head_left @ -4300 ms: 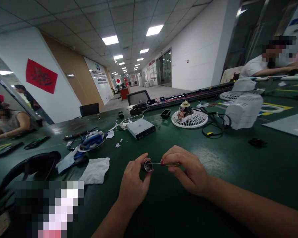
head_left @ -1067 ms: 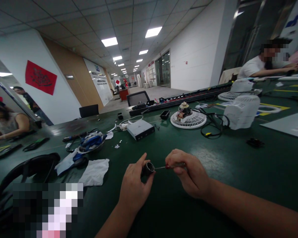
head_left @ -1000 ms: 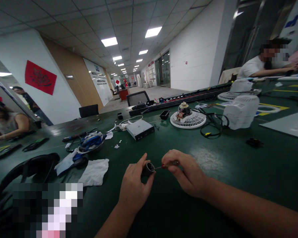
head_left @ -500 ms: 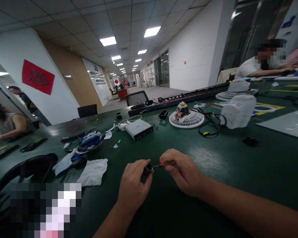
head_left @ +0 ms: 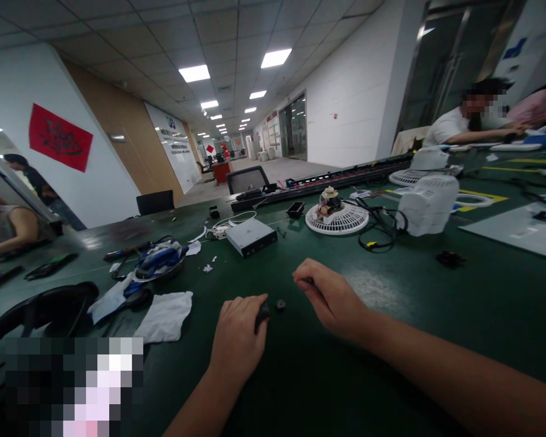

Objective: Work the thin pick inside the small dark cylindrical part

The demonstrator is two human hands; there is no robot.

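Note:
My left hand (head_left: 239,331) grips a small black cylindrical part (head_left: 262,314) between thumb and fingers, low over the green table. Just right of its fingertips is a small round dark piece (head_left: 280,305), apart from both hands; whether it rests on the table or is dropping I cannot tell. My right hand (head_left: 330,297) is closed, a short way to the right and slightly higher. The screwdriver seen in it a moment ago is almost wholly hidden by the curled fingers; only a small dark spot shows between them.
Beyond my hands lie a silver disc drive (head_left: 252,237), a white fan grille with its motor (head_left: 337,218) and a white housing (head_left: 428,206). A white cloth (head_left: 166,315) and black headphones (head_left: 36,309) are at left. A dark part (head_left: 450,258) lies right. Other people sit at both sides.
The screwdriver's tip has come away from the black part, and my right hand has lifted slightly. A small round piece now shows between the hands. My left hand has shifted a little left.

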